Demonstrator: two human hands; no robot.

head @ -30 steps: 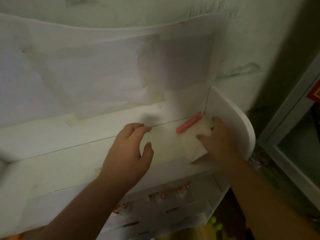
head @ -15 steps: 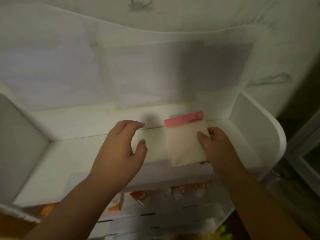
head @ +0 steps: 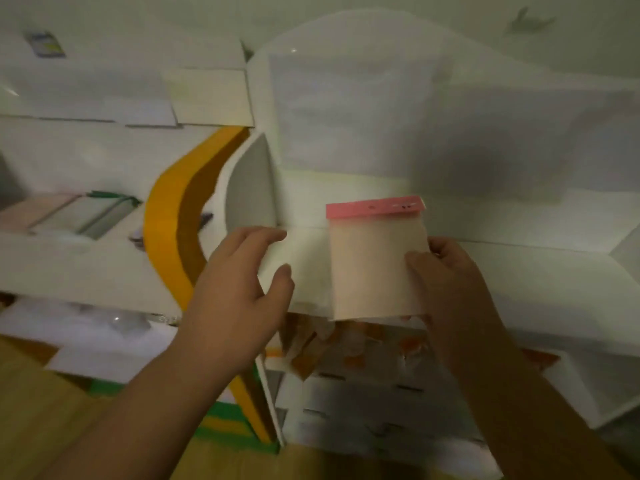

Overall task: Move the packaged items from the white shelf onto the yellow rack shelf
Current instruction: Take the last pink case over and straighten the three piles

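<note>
Packet (head: pixel 375 261) with pink header, pinched at its right edge by right hand (head: pixel 450 282) above white shelf (head: pixel 519 271), left hand (head: pixel 239 289) open beside it; probably light, floppy, slick.

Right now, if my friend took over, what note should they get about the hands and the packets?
Right hand: grip shut on the pink-topped packet, held up in front of the white shelf.
Left hand: open, empty, beside the packet.
Yellow rack: to the left; some packets already lie on its shelf.
Left: carry this packet over to the yellow rack. The white shelf's top level looks bare otherwise; orange-marked things show below it, too blurred to identify.
</note>
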